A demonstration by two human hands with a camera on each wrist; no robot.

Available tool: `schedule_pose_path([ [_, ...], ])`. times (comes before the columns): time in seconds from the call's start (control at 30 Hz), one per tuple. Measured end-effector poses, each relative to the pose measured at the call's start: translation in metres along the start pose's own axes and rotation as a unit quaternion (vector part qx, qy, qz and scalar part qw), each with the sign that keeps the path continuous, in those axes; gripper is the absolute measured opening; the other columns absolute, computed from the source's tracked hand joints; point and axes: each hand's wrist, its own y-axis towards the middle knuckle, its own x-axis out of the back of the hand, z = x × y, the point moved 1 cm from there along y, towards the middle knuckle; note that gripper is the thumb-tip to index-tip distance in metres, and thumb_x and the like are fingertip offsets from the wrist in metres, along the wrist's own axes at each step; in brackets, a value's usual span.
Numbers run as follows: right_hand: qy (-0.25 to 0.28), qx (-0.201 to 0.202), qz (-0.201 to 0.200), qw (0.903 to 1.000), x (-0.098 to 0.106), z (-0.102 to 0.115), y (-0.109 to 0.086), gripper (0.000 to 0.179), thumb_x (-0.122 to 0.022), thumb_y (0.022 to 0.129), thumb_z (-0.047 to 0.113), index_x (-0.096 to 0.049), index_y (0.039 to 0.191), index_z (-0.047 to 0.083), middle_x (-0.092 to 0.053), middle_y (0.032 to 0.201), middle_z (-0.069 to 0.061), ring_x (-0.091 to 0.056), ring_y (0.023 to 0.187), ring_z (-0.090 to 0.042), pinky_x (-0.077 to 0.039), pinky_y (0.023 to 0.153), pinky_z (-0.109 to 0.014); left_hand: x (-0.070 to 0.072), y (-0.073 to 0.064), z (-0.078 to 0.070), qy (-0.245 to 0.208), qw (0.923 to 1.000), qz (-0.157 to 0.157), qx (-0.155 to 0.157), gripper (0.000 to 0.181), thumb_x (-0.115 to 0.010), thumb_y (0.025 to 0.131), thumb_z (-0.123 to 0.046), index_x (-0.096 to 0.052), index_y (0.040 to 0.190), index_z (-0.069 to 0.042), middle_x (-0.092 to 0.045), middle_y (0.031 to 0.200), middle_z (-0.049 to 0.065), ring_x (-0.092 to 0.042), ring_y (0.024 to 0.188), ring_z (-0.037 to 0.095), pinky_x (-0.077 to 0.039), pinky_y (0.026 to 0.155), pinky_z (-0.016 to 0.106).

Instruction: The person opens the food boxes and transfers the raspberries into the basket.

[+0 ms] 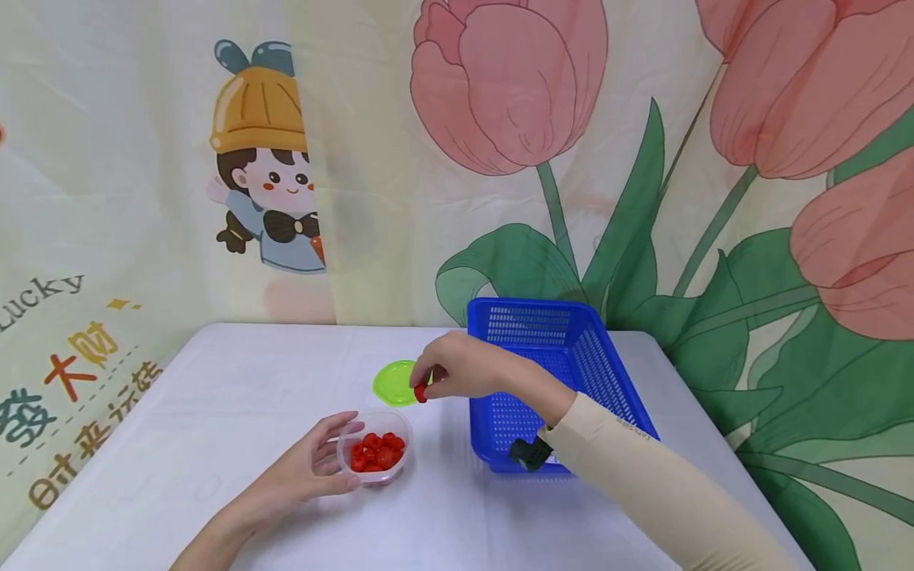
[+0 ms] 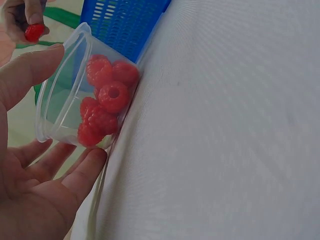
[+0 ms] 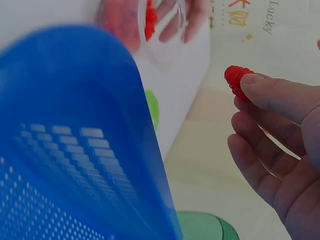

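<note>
**One raspberry [image 1: 420,394] pinched by the right hand [image 1: 457,366], others in the cup [image 1: 381,478]**

Head view: the left hand [image 1: 303,469] holds the cup from its nine o'clock side on the white table [image 1: 414,515]. From the cup, the pinched raspberry sits between one and two o'clock, the green lid [image 1: 391,382] near one, the blue basket [image 1: 553,361] toward two.

Left wrist view: raspberries [image 2: 107,97] show through the clear wall; the right hand is at ten o'clock.

Right wrist view: thumb and forefinger grip the raspberry; the basket lies at eight o'clock from it.

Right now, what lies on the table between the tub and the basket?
The head view shows bare white tabletop between the clear tub and the blue basket.
</note>
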Motion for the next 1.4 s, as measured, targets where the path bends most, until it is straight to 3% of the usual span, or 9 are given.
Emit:
schedule_pose_path([
  [0.23,0.01,-0.029,-0.025,0.9992,0.028,-0.02,-0.02,0.018,-0.078,0.098,0.011,-0.081,0.116,0.013,-0.078,0.101,0.005,-0.07,0.088,-0.007,-0.059,0.081,-0.02,0.001,-0.001,0.002,-0.003,0.9999,0.002,-0.013,0.092,-0.084,0.091,-0.013,-0.029,0.164,-0.014,-0.039,0.166,0.018,-0.038,0.153,0.044,-0.047,0.105,0.013],
  [0.5,-0.01,-0.047,-0.058,0.9971,0.042,-0.058,-0.037,0.02,-0.077,0.099,0.013,-0.08,0.119,0.012,-0.076,0.106,0.003,-0.069,0.09,-0.009,-0.059,0.083,-0.022,0.003,0.0,0.005,0.0,0.9999,0.001,-0.011,0.091,-0.085,0.091,-0.014,-0.03,0.164,-0.016,-0.04,0.166,0.016,-0.037,0.154,0.043,-0.047,0.104,0.012],
  [1.0,-0.002,-0.119,-0.072,0.9903,0.03,-0.121,-0.05,0.022,-0.075,0.101,0.013,-0.079,0.122,0.008,-0.079,0.112,-0.003,-0.073,0.098,-0.016,-0.062,0.09,-0.031,0.001,-0.001,0.003,0.006,0.9999,-0.003,-0.01,0.091,-0.085,0.091,-0.014,-0.03,0.164,-0.016,-0.04,0.165,0.018,-0.036,0.154,0.045,-0.046,0.104,0.012],
  [1.4,0.02,-0.154,-0.077,0.9848,0.02,-0.145,-0.053,0.022,-0.075,0.101,0.014,-0.078,0.122,0.007,-0.078,0.111,-0.002,-0.072,0.1,-0.017,-0.062,0.093,-0.034,0.001,0.002,0.002,0.003,1.0,0.001,-0.004,0.092,-0.085,0.091,-0.014,-0.03,0.164,-0.016,-0.039,0.166,0.017,-0.038,0.153,0.043,-0.047,0.103,0.013],
])
